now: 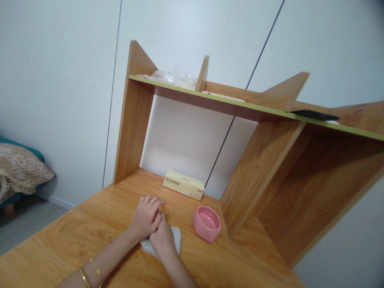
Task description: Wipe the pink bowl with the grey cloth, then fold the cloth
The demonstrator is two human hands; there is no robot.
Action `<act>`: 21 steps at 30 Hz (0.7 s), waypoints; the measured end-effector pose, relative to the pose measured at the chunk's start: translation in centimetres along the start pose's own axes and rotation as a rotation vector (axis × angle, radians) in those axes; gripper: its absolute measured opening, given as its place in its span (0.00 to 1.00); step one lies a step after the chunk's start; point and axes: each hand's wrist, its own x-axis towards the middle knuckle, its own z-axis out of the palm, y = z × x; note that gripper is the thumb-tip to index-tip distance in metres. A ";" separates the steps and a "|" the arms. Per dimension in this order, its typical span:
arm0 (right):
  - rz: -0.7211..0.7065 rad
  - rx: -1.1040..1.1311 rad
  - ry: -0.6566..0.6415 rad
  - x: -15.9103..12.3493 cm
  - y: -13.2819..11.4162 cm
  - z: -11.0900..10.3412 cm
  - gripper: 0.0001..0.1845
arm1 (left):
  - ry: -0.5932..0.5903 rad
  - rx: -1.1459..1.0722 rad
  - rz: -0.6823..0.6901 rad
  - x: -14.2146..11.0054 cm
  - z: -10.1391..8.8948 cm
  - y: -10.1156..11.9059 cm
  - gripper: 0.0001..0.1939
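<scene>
My left hand [146, 215] and my right hand [162, 234] are clasped together low over the desk, left of the pink bowl. The fingers of my left hand are folded over those of my right, and both hands are closed. No object shows between them; the inner sides of the fingers are hidden. Beneath my hands, flat on the wooden desk [99, 224], lies a folded white cloth [177, 239], partly covered by my right hand and wrist. To the right stands a pink angular bowl [207, 224], its inside visible from above.
A long cream box [183, 185] with printed lettering lies at the back of the desk. Above it runs a shelf [180, 87] with a clear plastic bag [174, 78] and a dark flat object [315, 115]. An upright wooden panel [258, 172] rises behind the bowl.
</scene>
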 end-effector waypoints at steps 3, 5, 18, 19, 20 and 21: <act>0.002 0.049 -0.023 0.2 0.1 0.2 0.07 | -0.005 0.000 -0.020 0.0 0.0 0.0 0.13; 0.035 0.132 -0.085 0.1 0.1 0.1 0.08 | -0.005 -0.003 -0.029 0.0 0.0 0.0 0.14; 0.173 -0.091 0.209 -1.6 4.5 -8.8 0.06 | -0.005 0.005 -0.101 -0.1 0.4 -0.7 0.14; 0.218 -0.080 0.159 -1.9 4.8 -8.7 0.08 | -0.008 0.007 -0.104 -0.1 0.4 -0.8 0.14; 0.263 -0.062 0.091 -2.2 4.9 -8.5 0.11 | -0.008 0.010 -0.110 -0.1 0.4 -0.9 0.13; 0.304 -0.042 0.017 -2.5 5.0 -8.4 0.15 | -0.005 0.013 -0.118 -0.1 0.4 -1.0 0.13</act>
